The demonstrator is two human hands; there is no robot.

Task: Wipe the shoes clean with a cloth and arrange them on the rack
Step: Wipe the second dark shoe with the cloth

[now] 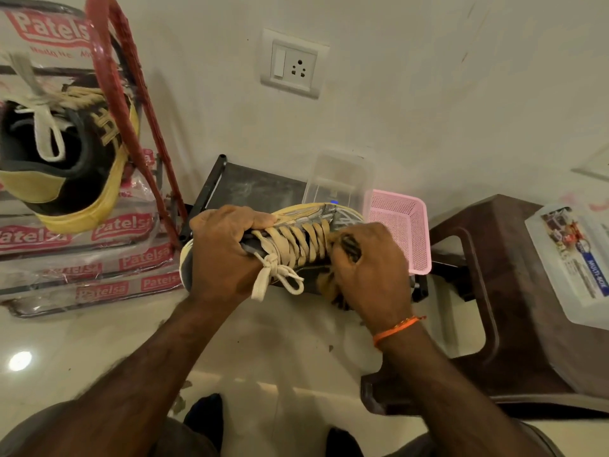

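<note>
Shoe [296, 245] btwn both hands, rack [108, 127] w/ 2nd shoe [66, 166] left, basket [400, 232] behind, stool [514, 291] right.

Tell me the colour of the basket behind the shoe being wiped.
Pink mesh basket, seen best in the head view, behind the shoe.

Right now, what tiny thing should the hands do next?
Probably keep rubbing the cloth along the toe. The left hand grips the shoe, the right hand presses the cloth there, and the other shoe sits on the rack.

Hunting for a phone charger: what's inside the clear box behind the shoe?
Through the clear box only a pale, blurred shape shows. The shoe covers its lower part, so its contents cannot be told.
</note>
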